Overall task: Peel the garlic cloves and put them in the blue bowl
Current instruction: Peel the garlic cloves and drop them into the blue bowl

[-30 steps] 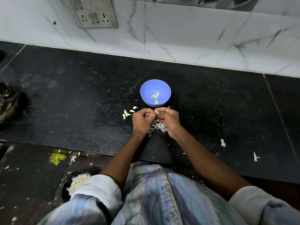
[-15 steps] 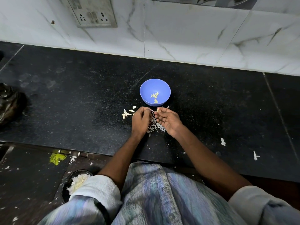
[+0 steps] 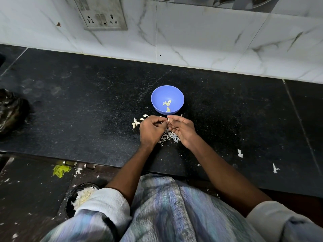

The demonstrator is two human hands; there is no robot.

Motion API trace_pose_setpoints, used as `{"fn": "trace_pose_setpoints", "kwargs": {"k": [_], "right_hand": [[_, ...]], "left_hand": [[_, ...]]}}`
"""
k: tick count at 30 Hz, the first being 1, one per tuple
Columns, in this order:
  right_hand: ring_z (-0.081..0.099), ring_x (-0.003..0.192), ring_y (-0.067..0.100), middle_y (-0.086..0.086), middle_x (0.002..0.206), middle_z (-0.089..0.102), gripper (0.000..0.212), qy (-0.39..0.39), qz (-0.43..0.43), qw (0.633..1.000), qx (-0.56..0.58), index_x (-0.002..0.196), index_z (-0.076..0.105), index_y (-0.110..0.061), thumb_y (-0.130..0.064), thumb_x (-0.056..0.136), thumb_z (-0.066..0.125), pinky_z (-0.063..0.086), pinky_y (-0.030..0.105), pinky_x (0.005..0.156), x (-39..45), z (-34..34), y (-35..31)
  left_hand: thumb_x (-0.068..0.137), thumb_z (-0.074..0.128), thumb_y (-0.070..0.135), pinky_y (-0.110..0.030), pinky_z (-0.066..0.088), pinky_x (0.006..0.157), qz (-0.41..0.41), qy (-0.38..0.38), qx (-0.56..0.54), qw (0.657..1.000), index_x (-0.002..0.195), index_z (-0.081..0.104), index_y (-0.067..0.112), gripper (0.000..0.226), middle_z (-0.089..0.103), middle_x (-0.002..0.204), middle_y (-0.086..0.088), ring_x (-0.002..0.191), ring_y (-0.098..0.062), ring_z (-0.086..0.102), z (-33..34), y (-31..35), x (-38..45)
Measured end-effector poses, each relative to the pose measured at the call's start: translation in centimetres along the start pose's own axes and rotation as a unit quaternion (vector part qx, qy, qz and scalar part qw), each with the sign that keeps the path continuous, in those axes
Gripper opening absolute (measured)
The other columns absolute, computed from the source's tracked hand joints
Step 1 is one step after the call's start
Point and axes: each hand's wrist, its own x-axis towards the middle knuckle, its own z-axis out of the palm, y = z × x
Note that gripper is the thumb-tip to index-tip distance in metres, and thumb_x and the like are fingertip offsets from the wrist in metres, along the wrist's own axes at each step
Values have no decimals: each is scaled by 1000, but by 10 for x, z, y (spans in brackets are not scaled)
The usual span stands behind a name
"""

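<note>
We stood at a black stone counter that ran under a wall of white marbled tiles, with a switch and socket plate on the wall at the upper left. At the left edge of the counter lay a dark crumpled plastic bag. Below the counter edge, on the lower left, we saw a dark round container holding a heap of pale peelings, partly hidden by our sleeve.

The blue bowl stood upright in the middle of the counter, just beyond our hands. Inside it lay a few peeled garlic cloves, pale yellow, gathered at the bottom.

Our left hand was curled, its fingertips meeting the right hand; what exactly it pinched, we could not tell. Our right hand pinched a small white garlic clove between the thumb and the fingers, close to the near rim of the bowl.

Under and between the hands lay a pile of white garlic skins. Just left of the left hand lay a few unpeeled cloves. Some white scraps lay well apart on the right.
</note>
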Motion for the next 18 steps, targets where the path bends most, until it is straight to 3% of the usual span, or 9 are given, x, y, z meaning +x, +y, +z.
{"fn": "trace_pose_setpoints", "kwargs": {"k": [10,15,18], "right_hand": [[71,77,13,10,92,78,20,9,-62,990,-127,115,73,1,1,96,67,58,22,73,-2,0,-4],[62,65,9,8,82,76,22,23,-68,991,-114,112,75,0,6,92,68,51,19,65,-4,3,-4],[64,65,9,15,86,76,25,49,-63,989,-121,112,74,-1,6,88,73,53,20,67,-2,2,-6]], "left_hand": [[86,86,13,-21,58,77,37,-6,7,999,92,87,17,8,78,89,7,85,-5,73,-2,-4,1],[87,83,11,-30,62,78,-12,-7,-41,999,92,86,14,6,79,93,4,85,-8,75,2,-5,0],[87,83,11,-34,64,79,-31,-9,-50,998,91,86,16,7,80,94,5,85,-10,76,2,-6,-1]]}}
